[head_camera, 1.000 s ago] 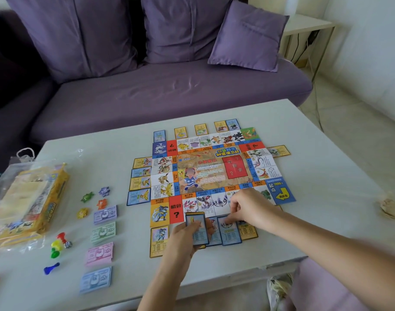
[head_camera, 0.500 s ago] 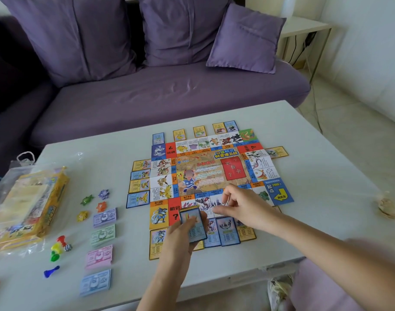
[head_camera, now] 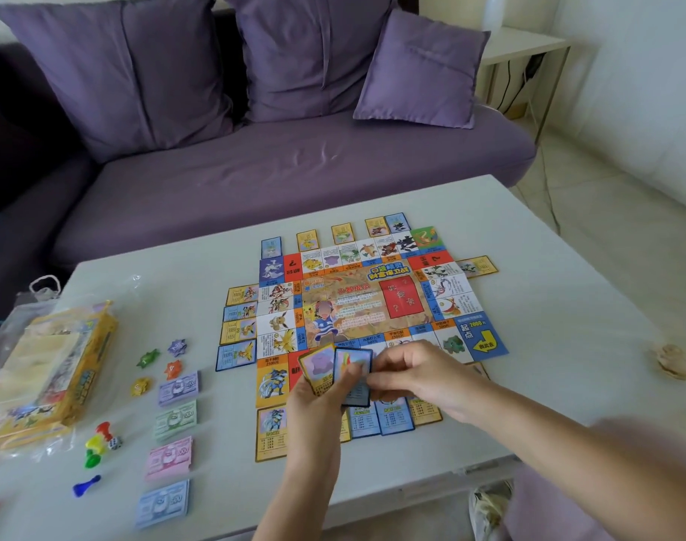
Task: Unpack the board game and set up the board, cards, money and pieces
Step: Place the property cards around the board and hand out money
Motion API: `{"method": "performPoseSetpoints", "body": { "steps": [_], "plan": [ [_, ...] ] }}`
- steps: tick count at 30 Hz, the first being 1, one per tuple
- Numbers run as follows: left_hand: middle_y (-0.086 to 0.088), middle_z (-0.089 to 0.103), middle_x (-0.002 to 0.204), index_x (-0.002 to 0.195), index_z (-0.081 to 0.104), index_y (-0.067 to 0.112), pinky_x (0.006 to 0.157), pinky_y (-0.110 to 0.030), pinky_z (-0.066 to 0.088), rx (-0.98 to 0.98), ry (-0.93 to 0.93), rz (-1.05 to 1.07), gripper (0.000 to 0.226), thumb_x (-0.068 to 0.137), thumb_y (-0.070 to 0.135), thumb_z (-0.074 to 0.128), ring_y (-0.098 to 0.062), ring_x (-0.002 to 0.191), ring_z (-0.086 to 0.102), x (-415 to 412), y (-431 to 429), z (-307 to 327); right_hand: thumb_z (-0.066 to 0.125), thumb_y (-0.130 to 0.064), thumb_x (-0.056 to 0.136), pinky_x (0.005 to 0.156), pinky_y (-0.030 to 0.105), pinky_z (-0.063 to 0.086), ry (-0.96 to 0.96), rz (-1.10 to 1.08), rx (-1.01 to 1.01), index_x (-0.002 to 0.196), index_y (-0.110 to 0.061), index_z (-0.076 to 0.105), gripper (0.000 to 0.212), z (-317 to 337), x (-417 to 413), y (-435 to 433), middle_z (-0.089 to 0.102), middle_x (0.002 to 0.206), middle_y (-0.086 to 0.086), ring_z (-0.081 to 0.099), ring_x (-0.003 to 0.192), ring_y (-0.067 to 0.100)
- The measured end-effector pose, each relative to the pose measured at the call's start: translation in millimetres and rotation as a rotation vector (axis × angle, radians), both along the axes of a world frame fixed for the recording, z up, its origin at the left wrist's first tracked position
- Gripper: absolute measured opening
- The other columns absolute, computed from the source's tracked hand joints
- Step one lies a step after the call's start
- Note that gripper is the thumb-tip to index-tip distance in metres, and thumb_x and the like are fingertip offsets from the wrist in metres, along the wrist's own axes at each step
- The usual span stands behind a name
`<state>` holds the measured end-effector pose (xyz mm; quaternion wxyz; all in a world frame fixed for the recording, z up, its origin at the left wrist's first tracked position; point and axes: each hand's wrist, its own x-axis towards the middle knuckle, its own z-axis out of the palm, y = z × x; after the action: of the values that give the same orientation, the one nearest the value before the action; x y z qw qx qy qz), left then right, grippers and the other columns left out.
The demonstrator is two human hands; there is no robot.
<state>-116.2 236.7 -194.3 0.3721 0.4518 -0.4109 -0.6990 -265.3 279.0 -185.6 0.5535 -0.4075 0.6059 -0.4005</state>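
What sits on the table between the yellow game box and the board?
Head view shows four star-shaped tokens, a column of four money stacks, and red, yellow and green pawns beside a die.

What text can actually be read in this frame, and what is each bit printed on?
"2000", beside "起点": blue corner square of the colourful paper game board.
"机会卡" and "?": red rectangle at the board's centre.
"?": red square on the board's far edge.
"500": light blue stack of paper money.
Too small or blurred: two held cards, laid-out cards, other money stacks, yellow game box.
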Motion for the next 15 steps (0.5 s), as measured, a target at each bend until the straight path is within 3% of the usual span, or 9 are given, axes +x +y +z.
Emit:
{"method": "performPoseSetpoints", "body": {
  "steps": [2,4,8,10,13,15],
  "plan": [
    [-0.012,0.074,0.092,0.103,0.067,0.000,0.066,-0.026,0.053,0.007,-0.010,-0.029,0.026,0.079,0.011,0.070,-0.023,0.083,0.071,-7.1,-2.3,1.5,0.065,-0.019,0.089,0.086,0.032,0.055,0.031,-0.092,-0.013,0.087,-0.014,0.069,0.007,-1.0,-2.4,-1.8,0.072,0.087,0.008,0.069,0.088,0.023],
    [-0.012,0.074,0.092,0.102,0.067,0.001,0.075,-0.030,0.054,0.006,-0.018,-0.077,0.019,0.084,0.006,0.066,-0.025,0.086,0.071,-17.9,-3.3,3.8,0.059,-0.021,0.093,0.086,0.034,0.051,0.025,-0.190,-0.031,0.084,-0.016,0.064,0.011,0.5,-8.8,-5.0,0.067,0.089,0.010,0.065,0.091,0.024],
    [-0.014,0.073,0.092,0.100,0.066,0.001,0.078,-0.030,0.055,0.017,-0.048,-0.133,0.015,0.085,0.005,0.066,-0.024,0.082,0.070,-46.2,-10.3,7.3,0.053,-0.025,0.097,0.062,0.024,0.052,0.167,-0.276,-0.067,0.094,-0.013,0.056,0.012,7.3,-25.9,-7.9,0.061,0.090,0.004,0.060,0.079,0.012],
    [-0.016,0.073,0.093,0.103,0.064,-0.001,0.077,-0.029,0.056,0.032,-0.042,-0.124,0.020,0.085,0.006,0.068,-0.023,0.081,0.069,-61.0,-16.9,9.1,0.062,-0.021,0.092,0.051,0.019,0.045,0.066,-0.298,-0.043,0.099,-0.010,0.060,0.014,9.6,-40.1,-10.5,0.062,0.083,0.002,0.059,0.066,0.007],
    [-0.012,0.072,0.078,0.091,0.066,-0.001,0.084,-0.037,0.052,0.022,-0.011,-0.161,0.008,0.087,0.006,0.065,-0.021,0.074,0.066,-87.6,-21.8,18.4,0.066,-0.011,0.087,0.051,0.017,0.043,-0.082,-0.378,-0.062,0.092,-0.010,0.067,0.006,18.8,-74.9,-13.8,0.068,0.079,0.004,0.060,0.062,0.009],
    [-0.007,0.070,0.073,0.085,0.063,0.002,0.083,-0.037,0.053,0.079,0.020,-0.158,0.007,0.090,0.005,0.060,-0.017,0.067,0.067,-104.0,-24.7,25.2,0.062,-0.011,0.090,0.054,0.021,0.042,0.080,-0.512,-0.148,0.087,-0.011,0.067,0.006,19.7,-105.7,-15.0,0.066,0.075,0.004,0.057,0.061,0.012]
  ]
}}
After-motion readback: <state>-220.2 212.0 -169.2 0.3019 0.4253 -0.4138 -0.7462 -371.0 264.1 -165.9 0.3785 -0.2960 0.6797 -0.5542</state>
